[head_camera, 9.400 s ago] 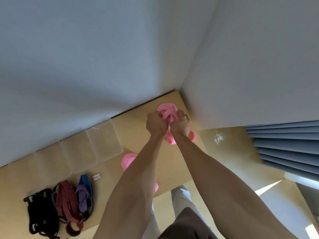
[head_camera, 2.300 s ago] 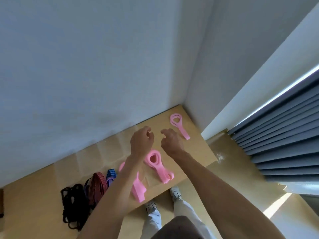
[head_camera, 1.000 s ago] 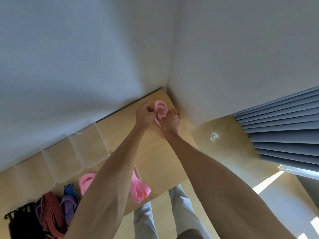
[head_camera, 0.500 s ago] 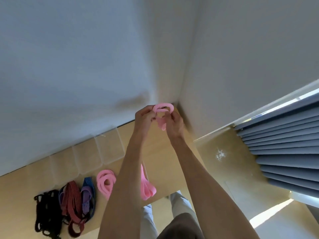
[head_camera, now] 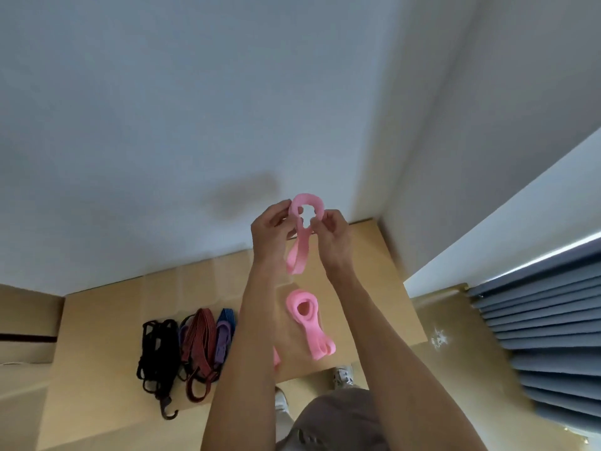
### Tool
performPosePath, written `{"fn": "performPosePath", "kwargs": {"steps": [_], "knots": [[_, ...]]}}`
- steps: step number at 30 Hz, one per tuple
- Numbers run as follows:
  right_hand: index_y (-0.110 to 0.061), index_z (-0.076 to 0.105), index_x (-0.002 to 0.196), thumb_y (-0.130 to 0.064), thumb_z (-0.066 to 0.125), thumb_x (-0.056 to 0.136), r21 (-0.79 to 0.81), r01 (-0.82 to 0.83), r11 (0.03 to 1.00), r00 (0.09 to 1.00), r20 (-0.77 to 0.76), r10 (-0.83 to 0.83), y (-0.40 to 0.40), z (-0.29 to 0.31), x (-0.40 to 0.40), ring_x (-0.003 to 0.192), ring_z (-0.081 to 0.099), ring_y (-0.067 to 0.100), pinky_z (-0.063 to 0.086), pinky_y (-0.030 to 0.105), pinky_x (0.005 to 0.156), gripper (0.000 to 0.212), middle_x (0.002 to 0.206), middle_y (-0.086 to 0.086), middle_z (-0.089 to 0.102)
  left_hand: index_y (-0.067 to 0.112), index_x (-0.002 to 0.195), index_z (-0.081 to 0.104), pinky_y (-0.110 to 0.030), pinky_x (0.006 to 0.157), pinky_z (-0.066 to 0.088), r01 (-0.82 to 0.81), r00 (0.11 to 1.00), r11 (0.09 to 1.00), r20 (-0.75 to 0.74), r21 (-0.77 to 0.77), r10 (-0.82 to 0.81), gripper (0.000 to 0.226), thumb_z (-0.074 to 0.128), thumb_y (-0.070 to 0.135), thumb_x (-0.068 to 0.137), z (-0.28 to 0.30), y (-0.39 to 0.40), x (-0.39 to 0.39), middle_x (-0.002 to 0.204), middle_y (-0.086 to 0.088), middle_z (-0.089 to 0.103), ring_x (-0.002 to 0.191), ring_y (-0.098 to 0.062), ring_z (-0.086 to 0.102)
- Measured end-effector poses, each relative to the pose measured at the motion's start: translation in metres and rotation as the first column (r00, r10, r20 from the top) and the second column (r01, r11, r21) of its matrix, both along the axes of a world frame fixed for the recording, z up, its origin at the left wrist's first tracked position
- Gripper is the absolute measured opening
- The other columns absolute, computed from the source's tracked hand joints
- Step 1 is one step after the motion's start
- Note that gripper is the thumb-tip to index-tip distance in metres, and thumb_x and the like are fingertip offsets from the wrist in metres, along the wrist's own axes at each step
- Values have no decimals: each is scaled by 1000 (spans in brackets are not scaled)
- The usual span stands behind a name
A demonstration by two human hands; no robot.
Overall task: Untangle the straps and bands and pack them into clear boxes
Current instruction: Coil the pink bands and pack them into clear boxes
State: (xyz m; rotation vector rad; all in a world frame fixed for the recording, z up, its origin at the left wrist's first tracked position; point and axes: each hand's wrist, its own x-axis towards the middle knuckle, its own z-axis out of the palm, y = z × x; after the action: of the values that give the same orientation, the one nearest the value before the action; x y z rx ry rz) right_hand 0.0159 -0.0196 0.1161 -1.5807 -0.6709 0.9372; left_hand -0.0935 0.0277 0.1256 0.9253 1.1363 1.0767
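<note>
Above a light wooden table [head_camera: 383, 275] set into the corner of a pale-walled room, a person holds up a pink band [head_camera: 300, 232] with both bare hands. The left hand [head_camera: 271, 234] pinches one side of the band's upper loop between thumb and curled fingers; the right hand [head_camera: 335, 237] pinches the other side the same way, so the loop arches between them while the rest of the band hangs down, clear of the table.

Directly below, a second pink band [head_camera: 309, 323] lies bunched on the tabletop, and the edge of another pink piece [head_camera: 276, 356] shows beside the left forearm. Farther left, near the table's front edge, sit a blue and purple strap bundle [head_camera: 223, 333], a red cord [head_camera: 200, 346] and a black cord tangle [head_camera: 156, 349] with a hook at its end. The clear boxes [head_camera: 195, 281] stand in a row along the wall, blurred and faint. Blue curtains [head_camera: 546, 336] hang at the right, and white shoes [head_camera: 343, 375] show beneath the table edge.
</note>
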Motion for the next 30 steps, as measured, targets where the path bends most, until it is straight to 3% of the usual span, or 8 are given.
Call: {"fn": "performPosePath", "kwargs": {"steps": [4,8,13,15,19,24,28,30], "knots": [[-8,63,90,-6,62,91,9,-72,997,977,-200,72,-7,15,-38,83,66,8,51,24,76,2,97,0,74,4,106,76,-31,75,59,32,998,999,51,-10,-31,24,65,-4,87,13,-8,-50,100,-12,76,93,-20,73],[-5,59,98,2,60,89,-16,-17,1000,983,-182,14,-14,17,-87,80,74,19,58,36,72,12,90,13,77,16,98,78,-31,69,56,100,994,993,42,-66,-97,19,67,17,83,14,-12,-101,100,-8,76,88,-25,73],[-1,56,124,6,56,86,-165,16,986,999,-48,-25,-31,-13,-144,94,72,35,60,49,80,39,102,20,73,21,94,70,-32,64,57,185,910,960,-332,-211,-249,11,65,19,84,-36,-35,-151,91,-4,76,76,-20,73],[1,60,123,6,57,85,-260,14,966,1000,-17,-19,-42,-35,-157,96,71,36,60,51,80,38,102,20,73,14,103,66,-37,67,62,203,894,914,-315,-351,-320,11,63,18,94,-63,-54,-168,94,-11,76,72,-20,75],[-8,57,132,-5,63,87,-467,-78,881,997,-44,65,-69,-78,-173,92,67,24,58,40,82,46,104,8,69,19,108,59,-38,58,60,102,944,871,-228,-481,-237,26,61,0,91,-105,-90,-187,98,-16,72,72,-28,72],[-12,50,133,-33,72,87,-638,-290,713,957,-173,234,-97,-128,-183,104,63,26,53,42,94,55,109,5,62,15,120,61,-28,47,50,-28,968,835,-222,-550,-114,38,58,-7,89,-145,-109,-187,112,-21,67,72,-28,64],[-2,69,92,-24,72,86,-666,-313,678,935,-92,341,-101,-159,-186,78,59,23,45,31,70,23,84,10,65,9,116,63,-47,78,57,-92,905,883,-408,-460,-118,26,59,3,92,-177,-101,-183,112,-16,67,94,-33,65],[1,73,102,-11,69,87,-667,-280,691,938,-36,345,-99,-170,-186,81,63,26,49,32,70,20,92,14,72,6,118,64,-49,87,55,-73,882,893,-447,-444,-150,25,62,7,93,-192,-94,-181,111,-15,69,98,-32,66]]}}
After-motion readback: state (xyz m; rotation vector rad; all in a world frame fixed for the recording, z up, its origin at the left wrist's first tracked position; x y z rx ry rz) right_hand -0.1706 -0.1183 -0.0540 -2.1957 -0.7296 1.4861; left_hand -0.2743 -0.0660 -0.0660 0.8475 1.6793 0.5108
